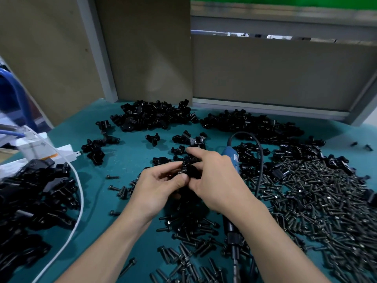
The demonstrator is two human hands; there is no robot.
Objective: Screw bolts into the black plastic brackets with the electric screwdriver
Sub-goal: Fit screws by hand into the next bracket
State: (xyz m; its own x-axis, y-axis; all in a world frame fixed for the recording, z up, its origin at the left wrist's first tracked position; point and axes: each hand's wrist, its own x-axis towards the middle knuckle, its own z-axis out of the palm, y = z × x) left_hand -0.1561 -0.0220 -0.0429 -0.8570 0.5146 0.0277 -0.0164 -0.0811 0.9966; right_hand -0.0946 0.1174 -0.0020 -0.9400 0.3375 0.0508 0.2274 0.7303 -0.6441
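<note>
Both hands meet above the green mat (126, 160); left hand (161, 188) and right hand (216, 176) pinch one black bracket (188, 169) between fingertips; electric screwdriver (231, 225) lies untouched under the right wrist, amid loose bolts (318, 201); bracket piles (155, 115) behind.

A plain teal-green table mat (126, 164) lies under glossy black plastic brackets (153, 116) heaped at twelve o'clock and dull dark-grey metal bolts (326, 197) spread from three to six o'clock. The long electric screwdriver (229, 153) at five o'clock is bright blue above and black below, with a black cable. A white cord (81, 197) curves at eight o'clock, a blue tube (14, 86) shows at ten, and beige-brown boards (275, 72) in pale grey frames stand behind.
</note>
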